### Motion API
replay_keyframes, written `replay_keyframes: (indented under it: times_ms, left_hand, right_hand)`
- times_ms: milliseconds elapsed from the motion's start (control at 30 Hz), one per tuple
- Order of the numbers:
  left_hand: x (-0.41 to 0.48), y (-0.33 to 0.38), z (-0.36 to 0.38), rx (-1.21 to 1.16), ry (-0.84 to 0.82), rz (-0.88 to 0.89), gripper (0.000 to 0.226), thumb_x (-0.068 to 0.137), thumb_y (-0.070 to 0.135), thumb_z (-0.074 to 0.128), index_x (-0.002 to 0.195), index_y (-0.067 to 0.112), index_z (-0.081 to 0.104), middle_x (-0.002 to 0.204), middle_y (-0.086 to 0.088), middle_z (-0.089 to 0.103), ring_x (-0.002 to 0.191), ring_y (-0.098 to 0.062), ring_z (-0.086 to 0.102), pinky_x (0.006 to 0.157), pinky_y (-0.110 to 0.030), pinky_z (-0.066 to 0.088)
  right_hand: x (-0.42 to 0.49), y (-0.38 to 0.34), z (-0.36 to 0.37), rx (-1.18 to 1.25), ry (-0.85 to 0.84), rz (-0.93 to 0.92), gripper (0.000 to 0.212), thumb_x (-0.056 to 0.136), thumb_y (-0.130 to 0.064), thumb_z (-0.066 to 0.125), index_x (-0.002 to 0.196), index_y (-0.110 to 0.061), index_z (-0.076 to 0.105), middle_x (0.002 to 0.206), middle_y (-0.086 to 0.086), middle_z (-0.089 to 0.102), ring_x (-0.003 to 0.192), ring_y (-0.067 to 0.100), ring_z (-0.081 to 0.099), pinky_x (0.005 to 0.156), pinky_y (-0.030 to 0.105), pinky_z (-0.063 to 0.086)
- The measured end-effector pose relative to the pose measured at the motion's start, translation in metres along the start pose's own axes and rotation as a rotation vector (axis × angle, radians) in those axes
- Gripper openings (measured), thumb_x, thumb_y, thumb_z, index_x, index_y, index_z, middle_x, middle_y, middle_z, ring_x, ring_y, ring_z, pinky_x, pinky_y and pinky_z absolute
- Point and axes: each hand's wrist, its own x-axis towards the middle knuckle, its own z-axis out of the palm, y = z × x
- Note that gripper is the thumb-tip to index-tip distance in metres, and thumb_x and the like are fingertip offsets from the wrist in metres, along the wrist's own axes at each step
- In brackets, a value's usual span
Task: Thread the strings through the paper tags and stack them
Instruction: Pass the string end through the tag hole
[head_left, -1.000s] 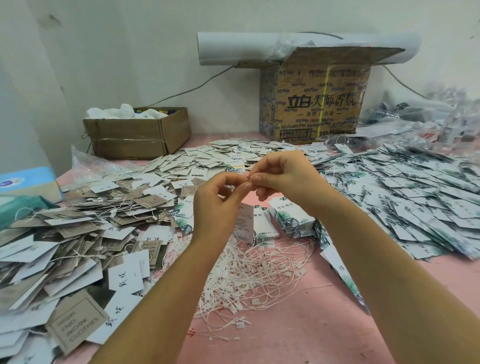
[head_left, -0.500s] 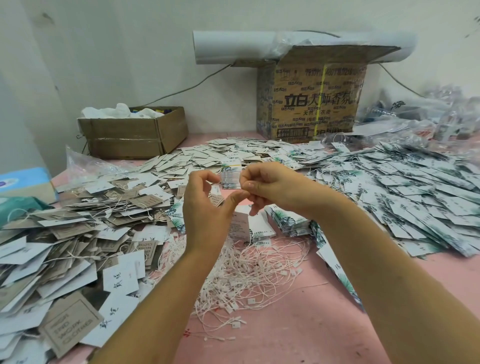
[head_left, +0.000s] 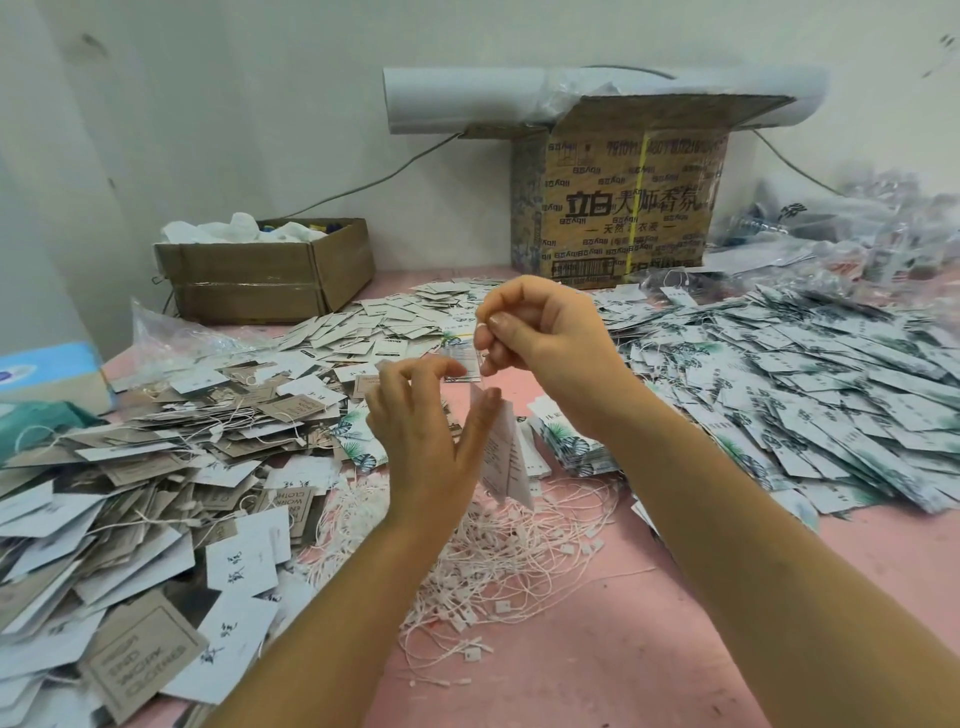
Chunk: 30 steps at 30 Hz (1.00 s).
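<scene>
A pink table (head_left: 649, 649) carries nearly everything. A wide heap of leaf-print tags (head_left: 779, 395) spreads over its right side and a mixed grey and white heap (head_left: 130, 493) over its left. A tall printed box (head_left: 623, 208) and a low box (head_left: 260, 280) stand against the back wall. In the middle lies a tangle of loose strings (head_left: 519, 551), and just beyond it a short stack (head_left: 566, 441) of leaf-print tags, well apart from the fingers. Above the tangle the left hand (head_left: 415, 426) holds a few held tags (head_left: 504, 457), pinned under its thumb, while its other fingers arch forward. These tags hang long axis downward, lower ends over the strings and upper ends at the thumb. The right hand (head_left: 550, 343) sits higher and a little to the right. Its fingers are curled, with thumb and forefinger nipped on what looks like a string (head_left: 482, 326), though it is too thin to be sure. The tops of the held tags therefore lie just below and left of the right fingertips. I judge that threading turns on bringing that pinch down to the tags' upper ends; the hole itself does not show.
</scene>
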Motion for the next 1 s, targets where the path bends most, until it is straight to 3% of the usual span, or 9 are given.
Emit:
replay_keyframes:
  times_ms: [100,233,333,433,500,600,767,900,1000]
  left_hand:
    - [-0.005,0.000,0.001,-0.027,-0.099,0.076,0.076,0.080,0.078,0.025,0.124,0.018,0.037,0.116,0.004,0.028,0.110,-0.002,0.022,0.098,-0.017,0.015]
    - [-0.009,0.004,0.000,-0.085,-0.348,0.072,0.075,0.066,0.089,0.033,0.127,0.053,0.010,0.119,0.030,0.009,0.123,0.005,0.010,0.108,-0.039,0.021]
    - [-0.011,0.004,0.001,-0.085,-0.413,0.028,0.087,0.077,0.068,0.051,0.140,0.044,-0.004,0.139,0.032,0.000,0.142,-0.009,0.001,0.115,-0.050,0.018]
    - [-0.009,0.004,0.001,-0.195,-0.459,-0.033,0.078,0.086,0.037,0.050,0.143,0.042,-0.003,0.153,0.011,0.012,0.139,0.000,0.019,0.111,-0.038,0.029]
    - [-0.008,0.005,0.001,-0.306,-0.457,-0.091,0.066,0.094,0.013,0.045,0.148,0.033,0.014,0.138,0.009,0.043,0.117,0.007,0.046,0.089,-0.024,0.046]
    - [-0.009,0.009,0.001,-0.368,-0.417,-0.132,0.028,0.100,0.017,0.040,0.121,0.032,0.052,0.103,0.018,0.061,0.089,-0.018,0.063,0.067,-0.026,0.048]
    - [-0.008,0.015,-0.002,-0.520,-0.365,-0.209,0.023,0.083,0.048,0.040,0.093,0.033,0.053,0.076,0.012,0.066,0.068,-0.007,0.065,0.054,-0.027,0.055]
    - [-0.004,0.015,-0.003,-0.584,-0.230,-0.264,0.030,0.083,0.049,0.040,0.082,0.023,0.054,0.060,0.009,0.057,0.050,0.003,0.053,0.041,-0.015,0.042]
    - [-0.001,0.013,-0.003,-0.619,-0.128,-0.327,0.029,0.083,0.049,0.041,0.084,0.025,0.057,0.060,0.012,0.062,0.051,0.004,0.055,0.042,-0.016,0.043]
  right_hand:
    - [0.000,-0.001,0.001,0.105,0.016,-0.003,0.025,0.091,0.010,0.044,0.082,-0.008,0.059,0.065,0.004,0.061,0.052,0.008,0.056,0.059,0.023,0.054]
    - [0.002,-0.003,0.000,0.152,0.057,-0.018,0.023,0.091,0.008,0.048,0.084,-0.009,0.061,0.065,0.001,0.065,0.054,0.011,0.060,0.064,0.025,0.056]
    - [0.001,-0.005,-0.001,0.158,0.077,-0.042,0.022,0.089,0.009,0.050,0.084,-0.008,0.062,0.067,0.002,0.067,0.056,0.013,0.061,0.065,0.026,0.056]
    - [0.001,-0.005,-0.003,0.154,0.083,-0.055,0.021,0.088,0.010,0.051,0.084,-0.008,0.062,0.070,0.004,0.068,0.058,0.014,0.061,0.065,0.025,0.055]
    - [0.002,-0.004,-0.005,0.142,0.097,-0.062,0.021,0.088,0.010,0.051,0.084,-0.008,0.063,0.072,0.006,0.068,0.061,0.014,0.062,0.067,0.026,0.055]
    - [0.004,-0.002,-0.010,0.118,0.135,-0.074,0.022,0.089,0.009,0.051,0.084,-0.009,0.063,0.072,0.006,0.068,0.061,0.012,0.062,0.067,0.024,0.054]
    - [0.005,0.012,-0.020,0.015,0.238,0.002,0.022,0.090,0.008,0.050,0.084,-0.009,0.062,0.071,0.003,0.067,0.060,0.007,0.061,0.063,0.019,0.052]
    - [0.004,0.023,-0.018,-0.149,0.085,0.167,0.021,0.089,0.009,0.050,0.083,-0.006,0.064,0.079,0.012,0.067,0.059,0.006,0.062,0.059,0.016,0.053]
    - [0.003,0.026,-0.010,-0.048,-0.063,0.250,0.013,0.089,0.006,0.052,0.089,0.001,0.064,0.079,0.009,0.068,0.060,0.007,0.066,0.058,0.018,0.053]
